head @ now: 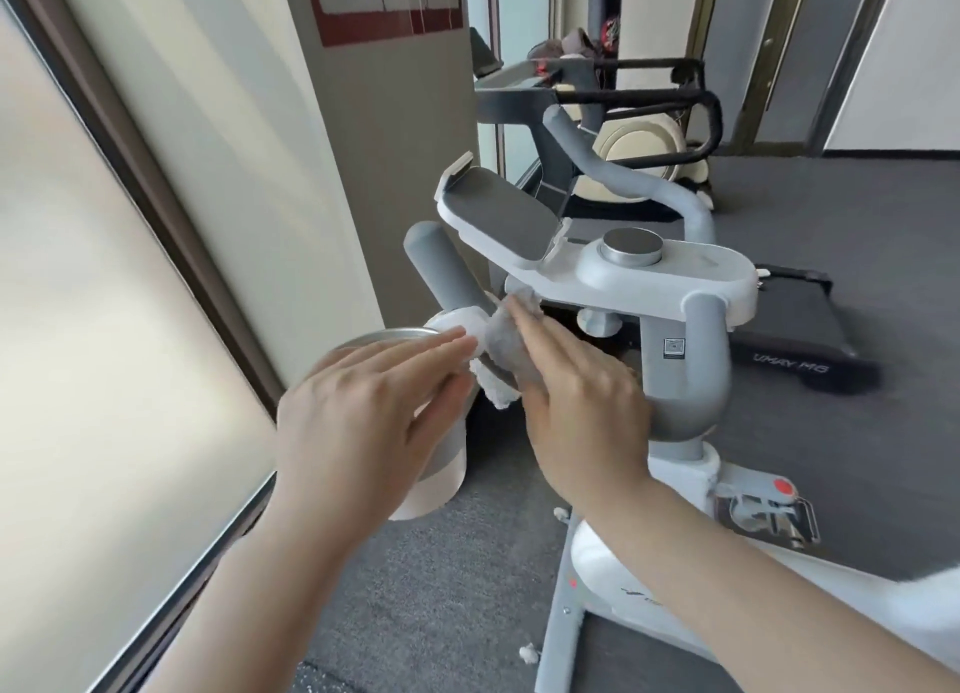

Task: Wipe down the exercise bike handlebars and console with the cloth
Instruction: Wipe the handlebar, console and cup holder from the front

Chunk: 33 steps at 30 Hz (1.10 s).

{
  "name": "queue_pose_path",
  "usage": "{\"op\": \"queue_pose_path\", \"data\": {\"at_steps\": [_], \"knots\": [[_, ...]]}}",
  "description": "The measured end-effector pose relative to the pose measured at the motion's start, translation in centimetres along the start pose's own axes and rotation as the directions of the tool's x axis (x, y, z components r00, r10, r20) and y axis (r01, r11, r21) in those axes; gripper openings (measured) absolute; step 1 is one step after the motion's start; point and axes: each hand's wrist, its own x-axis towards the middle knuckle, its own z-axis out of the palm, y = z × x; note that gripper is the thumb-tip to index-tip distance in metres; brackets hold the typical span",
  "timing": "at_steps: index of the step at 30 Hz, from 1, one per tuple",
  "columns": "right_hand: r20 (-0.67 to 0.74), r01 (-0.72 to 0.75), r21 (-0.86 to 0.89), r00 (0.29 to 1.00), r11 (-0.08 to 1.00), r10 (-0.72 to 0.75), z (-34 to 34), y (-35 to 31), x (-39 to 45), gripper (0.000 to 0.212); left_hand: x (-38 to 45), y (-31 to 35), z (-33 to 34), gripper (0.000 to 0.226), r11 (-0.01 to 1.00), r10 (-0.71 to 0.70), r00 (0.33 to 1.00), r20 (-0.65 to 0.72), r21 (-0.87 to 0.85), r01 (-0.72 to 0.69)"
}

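Right hand [582, 375] flat, fingers straight, pressing cloth [506, 346] onto left handlebar [441, 271] junction under console [670, 274] | left hand [363, 406] open, fingertips touching cloth edge | risk: cloth unpinched, likely slips to floor [457, 562]; console apparently unwiped
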Motion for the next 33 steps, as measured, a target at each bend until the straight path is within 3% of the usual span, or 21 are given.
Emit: {"op": "queue_pose_path", "data": {"at_steps": [2,4,5,7,9,10,11,14,16,18,21,24,28,30,33], "knots": [[-0.032,0.214,-0.044,0.976,0.976,-0.216,-1.2,2.8,-1.6,0.051,0.1,-0.4,-0.2,0.021,1.000,0.014,1.000,0.009,-0.009,-0.014],[-0.029,0.254,-0.106,0.966,0.961,-0.259,-2.1,4.7,-2.1,0.046,0.3,-0.7,-0.7,0.023,0.997,-0.028,0.999,0.044,-0.073,0.031],[-0.026,0.184,-0.120,0.982,0.976,-0.188,-2.2,4.6,-1.7,0.040,0.6,-0.8,-1.0,0.025,0.989,-0.079,0.993,0.092,-0.115,0.089],[0.059,-0.112,-0.102,0.991,0.988,0.119,-1.4,2.3,0.6,0.021,1.4,-0.7,-1.7,0.032,0.962,-0.209,0.948,0.241,-0.126,0.244],[0.282,-0.457,0.053,0.860,0.888,0.425,0.1,-0.4,4.1,0.015,2.2,-0.8,-1.7,0.046,0.937,-0.322,0.872,0.369,-0.011,0.350],[0.346,-0.544,0.190,0.816,0.817,0.463,0.8,-1.3,5.6,0.016,2.6,-0.8,-1.7,0.056,0.919,-0.375,0.834,0.404,0.047,0.390],[0.353,-0.554,0.340,0.824,0.760,0.443,1.4,-1.9,6.7,0.020,2.9,-0.8,-1.6,0.065,0.909,-0.404,0.809,0.428,0.087,0.407],[0.267,-0.290,0.535,0.949,0.793,0.167,0.4,-2.2,6.0,0.048,3.2,-1.0,-1.7,0.078,0.914,-0.393,0.789,0.472,0.110,0.390],[0.168,-0.109,0.539,0.986,0.835,0.020,-0.1,-1.2,3.0,0.060,2.9,-1.2,-1.8,0.078,0.925,-0.369,0.801,0.471,0.102,0.367],[0.082,-0.012,0.486,0.996,0.874,-0.031,-0.1,-0.7,1.2,0.062,2.7,-1.2,-1.6,0.076,0.928,-0.368,0.825,0.429,0.112,0.356],[0.076,-0.094,0.523,0.995,0.847,0.063,1.0,-3.0,6.1,0.055,2.8,-0.9,-1.0,0.065,0.915,-0.401,0.839,0.367,0.122,0.384],[0.146,-0.057,0.554,0.989,0.831,-0.029,1.3,-5.0,10.8,0.052,2.3,-0.9,-0.8,0.062,0.924,-0.380,0.870,0.315,0.080,0.375],[0.202,0.021,0.600,0.963,0.800,-0.177,0.3,-0.9,7.8,0.059,1.1,-0.9,-1.2,0.040,0.934,-0.309,0.929,0.204,-0.120,0.337],[0.235,-0.002,0.620,0.954,0.784,-0.184,-0.5,1.2,7.0,0.061,0.8,-1.1,-1.1,0.034,0.927,-0.276,0.948,0.158,-0.217,0.307],[0.263,-0.060,0.618,0.955,0.784,-0.135,-0.4,0.5,9.8,0.049,0.7,-0.7,-0.5,0.032,0.888,-0.347,0.938,0.013,-0.318,0.333]]}}
